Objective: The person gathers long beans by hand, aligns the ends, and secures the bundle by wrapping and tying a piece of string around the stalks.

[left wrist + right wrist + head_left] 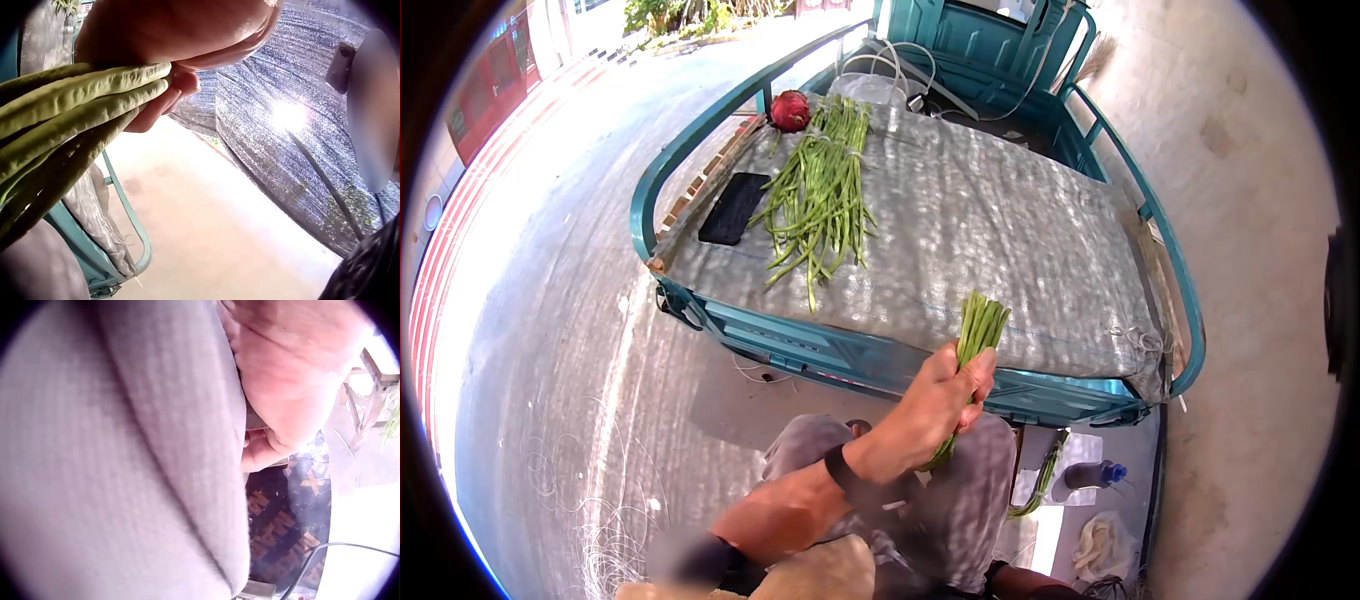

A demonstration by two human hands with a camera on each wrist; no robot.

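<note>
My left hand (930, 408) grips a bundle of long green beans (982, 326) above my knees, its cut ends pointing up past the fist. In the left wrist view the left hand (181, 31) curls over the beans (75, 119), which extend to the left. Low beside my leg, the right hand (294, 369) has bent fingers; the trouser leg (125, 456) hides part of them, and whether they hold anything cannot be seen. A larger spread of beans (825, 185), tied near the top, lies on the grey cover (960, 200).
Beside the spread beans are a black phone (735, 208) and a red ball of twine (790, 111). Teal rails (1180, 290) edge the cart. Below right lie another bean bundle (1042, 480), a bottle (1090, 475) and a pale bag (1105, 546).
</note>
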